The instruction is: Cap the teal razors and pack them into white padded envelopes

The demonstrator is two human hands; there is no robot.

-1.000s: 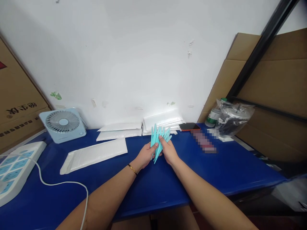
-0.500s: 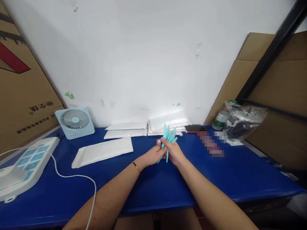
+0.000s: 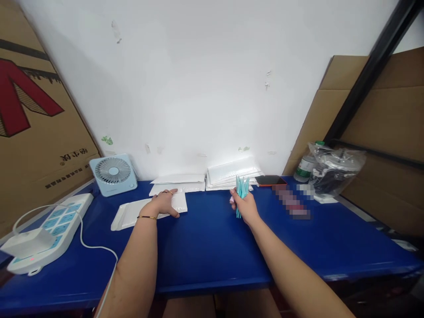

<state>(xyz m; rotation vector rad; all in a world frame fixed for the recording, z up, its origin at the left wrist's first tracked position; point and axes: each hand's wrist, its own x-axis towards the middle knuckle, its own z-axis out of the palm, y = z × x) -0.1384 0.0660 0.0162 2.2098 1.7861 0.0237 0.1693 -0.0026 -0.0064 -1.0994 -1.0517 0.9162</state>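
Right grip (image 3: 245, 208) snug around teal sticks (image 3: 241, 185)

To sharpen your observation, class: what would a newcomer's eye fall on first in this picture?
The bright blue table fills the foreground. At its middle the right hand holds a bunch of teal sticks upright, while the left hand lies flat on a white mailer to the left. A small fan stands at the back left.
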